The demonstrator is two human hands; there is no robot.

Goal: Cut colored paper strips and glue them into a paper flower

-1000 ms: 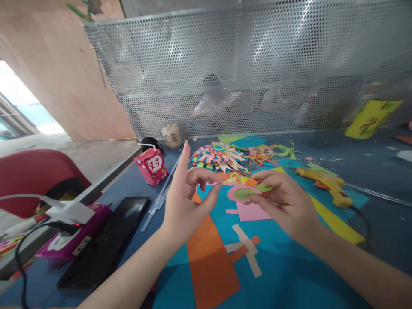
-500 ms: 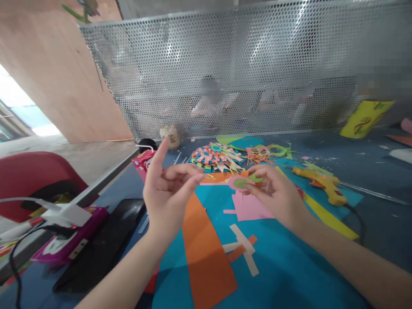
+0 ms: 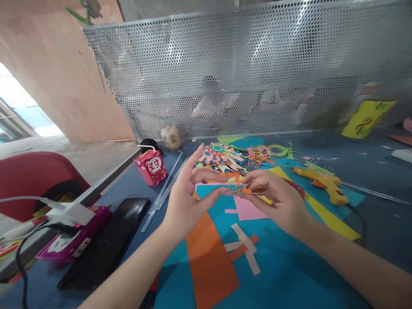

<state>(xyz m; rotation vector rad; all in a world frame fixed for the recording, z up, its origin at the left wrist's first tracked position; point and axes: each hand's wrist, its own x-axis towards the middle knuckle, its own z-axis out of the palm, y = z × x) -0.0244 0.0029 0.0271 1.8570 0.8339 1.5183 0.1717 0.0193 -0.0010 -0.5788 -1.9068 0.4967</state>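
Pinching a small multicoloured paper flower piece above the blue worktop, our right hand has its grip closed on it; our left hand meets it with thumb and fingertip, other fingers spread; we judge light, even pressure keeps petals flat; yellow glue gun lies near.

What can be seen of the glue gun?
The glue gun is yellow with an orange trigger part, plastic by its look. It lies on its side on the blue table, right of the right hand and apart from it, nozzle pointing left. Its front rests over coloured paper sheets. A dark cord leaves its handle end. No hand touches it.
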